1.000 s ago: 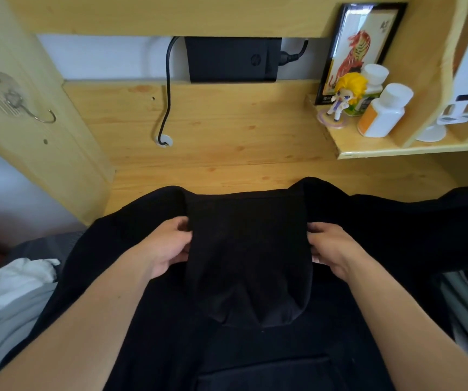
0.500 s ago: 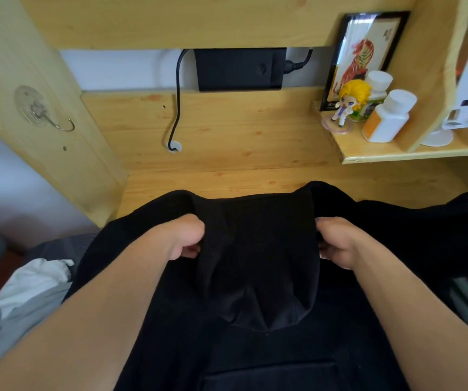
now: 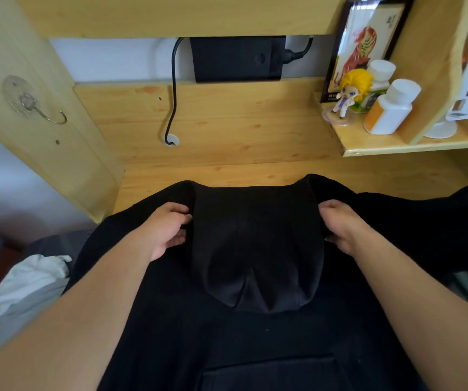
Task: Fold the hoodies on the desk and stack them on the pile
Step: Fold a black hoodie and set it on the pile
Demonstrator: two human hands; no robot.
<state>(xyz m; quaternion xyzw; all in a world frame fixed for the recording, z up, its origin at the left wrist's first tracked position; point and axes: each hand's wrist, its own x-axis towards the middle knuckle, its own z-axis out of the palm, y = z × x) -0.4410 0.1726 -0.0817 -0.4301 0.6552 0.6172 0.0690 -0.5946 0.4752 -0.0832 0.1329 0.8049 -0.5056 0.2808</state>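
A person's left hand (image 3: 168, 230) and right hand (image 3: 342, 225) pinch the black hoodie (image 3: 255, 334) beside its turned-down hood, spread along the desk (image 3: 227, 173) front edge; sleeves and body remain unfolded, stacking not yet begun.

Head camera looks steeply down, close above desk (image 3: 227, 176).

hoodie (image 3: 255, 334) on desk (image 3: 227, 173) | hood (image 3: 255, 249) folded onto hoodie | shelf (image 3: 396, 145) behind-right
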